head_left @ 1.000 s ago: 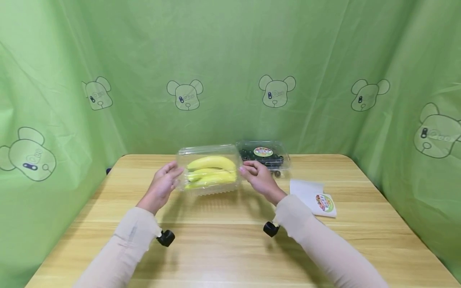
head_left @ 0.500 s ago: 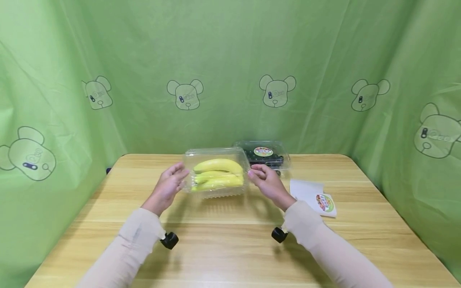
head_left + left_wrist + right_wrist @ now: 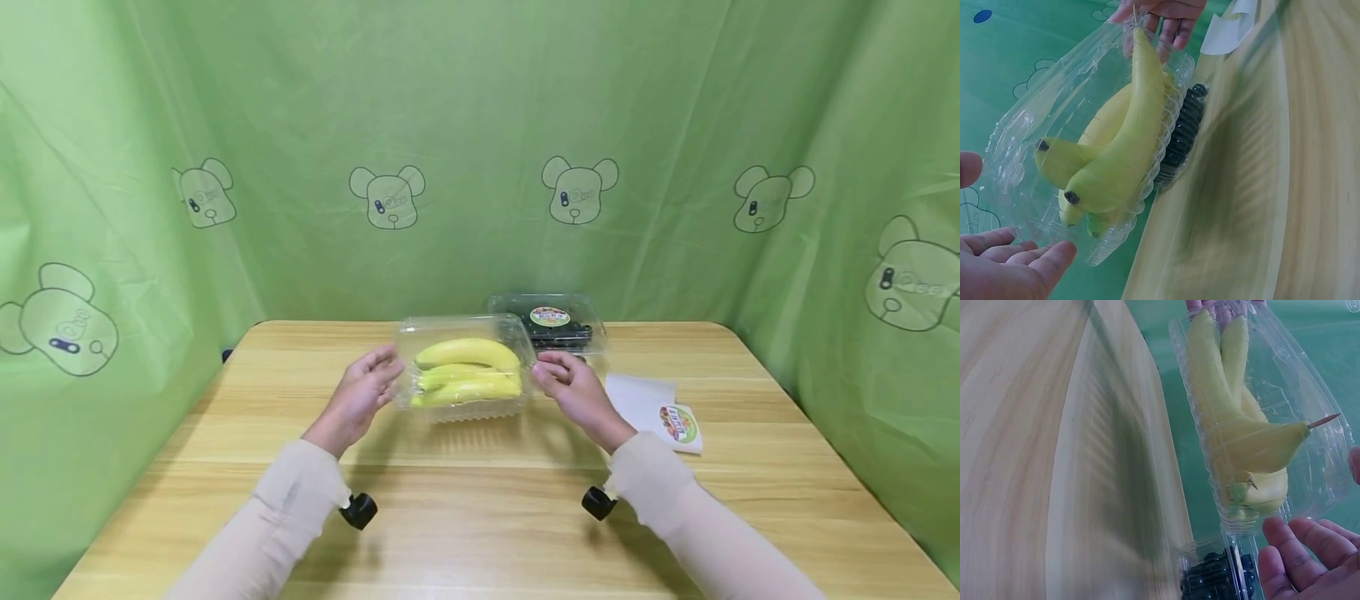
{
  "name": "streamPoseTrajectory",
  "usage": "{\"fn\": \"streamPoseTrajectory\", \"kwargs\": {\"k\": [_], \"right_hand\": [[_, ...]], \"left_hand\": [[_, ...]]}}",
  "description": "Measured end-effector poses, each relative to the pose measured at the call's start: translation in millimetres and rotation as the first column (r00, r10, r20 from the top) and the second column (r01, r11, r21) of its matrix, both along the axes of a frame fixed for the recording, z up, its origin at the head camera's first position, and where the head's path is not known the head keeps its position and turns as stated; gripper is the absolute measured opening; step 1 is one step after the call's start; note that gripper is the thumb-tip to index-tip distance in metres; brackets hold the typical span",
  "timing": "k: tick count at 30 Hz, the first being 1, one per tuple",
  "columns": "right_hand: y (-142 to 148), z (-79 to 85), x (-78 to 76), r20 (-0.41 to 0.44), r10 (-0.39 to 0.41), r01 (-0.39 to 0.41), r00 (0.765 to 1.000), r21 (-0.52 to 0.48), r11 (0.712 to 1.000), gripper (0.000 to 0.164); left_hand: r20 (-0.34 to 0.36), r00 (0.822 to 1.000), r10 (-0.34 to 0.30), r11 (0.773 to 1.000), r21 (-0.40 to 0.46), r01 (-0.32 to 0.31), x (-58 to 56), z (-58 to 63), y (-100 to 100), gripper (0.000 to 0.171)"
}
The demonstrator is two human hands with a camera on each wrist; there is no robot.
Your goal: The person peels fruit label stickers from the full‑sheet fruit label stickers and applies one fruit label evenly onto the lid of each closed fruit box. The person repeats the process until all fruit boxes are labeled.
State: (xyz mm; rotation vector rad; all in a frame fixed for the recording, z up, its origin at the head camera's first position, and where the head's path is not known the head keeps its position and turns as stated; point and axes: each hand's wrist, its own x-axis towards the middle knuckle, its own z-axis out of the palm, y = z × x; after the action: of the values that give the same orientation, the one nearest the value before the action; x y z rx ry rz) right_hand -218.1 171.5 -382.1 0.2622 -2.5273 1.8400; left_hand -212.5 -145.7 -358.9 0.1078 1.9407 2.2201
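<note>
A clear plastic clamshell box (image 3: 411,333) is held up over the table, its lid down. Inside lie several yellow bananas (image 3: 468,353), dark-tipped in the left wrist view. My left hand (image 3: 358,398) grips the box's left end, thumb on one side and fingers low at the other. On the opposite end, my right hand (image 3: 581,396) holds it the same way; in the right wrist view its fingers (image 3: 1297,550) curl under the corner. A shadow of the box falls on the wood below.
Behind to the right stands a second clear box (image 3: 596,333) of dark round fruit, with an oval label (image 3: 550,317) on its lid. White backing paper (image 3: 637,400) carrying a round fruit sticker (image 3: 678,423) lies on the wooden table (image 3: 480,533). Green curtains (image 3: 480,100) enclose the table.
Both hands have carried the banana box to the right and a little closer to me. The second box and the sticker paper have stayed put.
</note>
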Motion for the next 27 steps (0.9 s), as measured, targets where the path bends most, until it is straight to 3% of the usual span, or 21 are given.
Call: {"fn": "streamPoseTrajectory", "kwargs": {"k": [12, 27], "right_hand": [[12, -6.9, 3.4, -0.002, -0.028, 0.028, 1.0, -0.067, 0.997, 0.048], [22, -12.4, 6.9, -0.01, -0.083, 0.083, 0.996, -0.026, 0.996, 0.046]], "left_hand": [[0.011, 1.0, -0.003, 1.0, 0.004, 0.003, 2.9, -5.2, 10, 0.059], [0.019, 1.0, -0.008, 1.0, -0.012, 0.009, 3.3, -14.1, 18, 0.057]]}}
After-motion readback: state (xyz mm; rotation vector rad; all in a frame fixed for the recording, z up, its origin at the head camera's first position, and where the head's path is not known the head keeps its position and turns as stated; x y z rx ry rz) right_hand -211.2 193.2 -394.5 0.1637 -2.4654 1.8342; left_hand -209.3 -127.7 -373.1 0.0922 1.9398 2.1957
